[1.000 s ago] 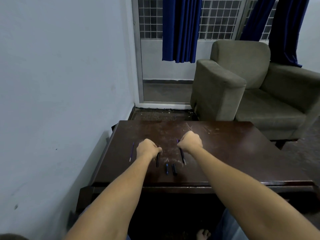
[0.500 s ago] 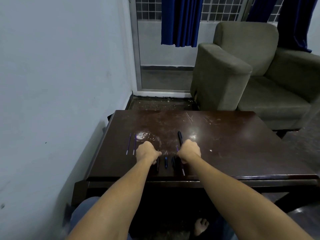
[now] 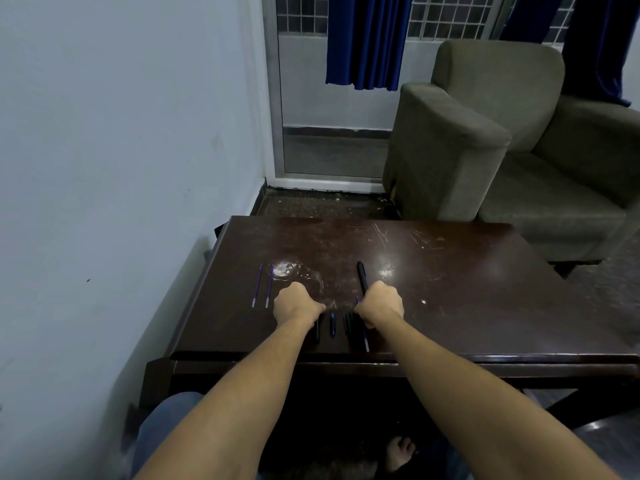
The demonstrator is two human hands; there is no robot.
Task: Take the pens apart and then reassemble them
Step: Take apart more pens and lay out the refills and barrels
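Two thin blue ink refills [image 3: 262, 287] lie side by side on the dark, scratched wooden table [image 3: 450, 292], just outboard of the left hand's [image 3: 297, 303] knuckles and apart from them, probably parked there so they cannot roll among the other parts. The left hand is curled into a fist with its fingers together; a slim black pen barrel [image 3: 317, 330] pokes out toward the person from beneath the thumb side, so the hand seems clamped on it, though the fingertips are hidden. The right hand [image 3: 380, 304] is also fisted, fingers together. A whole black capped pen [image 3: 362, 276] runs away from its knuckles, lying on the table, and a blue-tipped refill [image 3: 365, 339] shows from under the heel of the hand; whether the fingers grip either piece cannot be told. Between the two thumbs, near the table's front edge, rest a short blue pen cap [image 3: 332, 324] and a short black pen piece [image 3: 347, 323], set within easy reach. Judging by the loose parts, disassembly is well along, with one pen apparently left whole.
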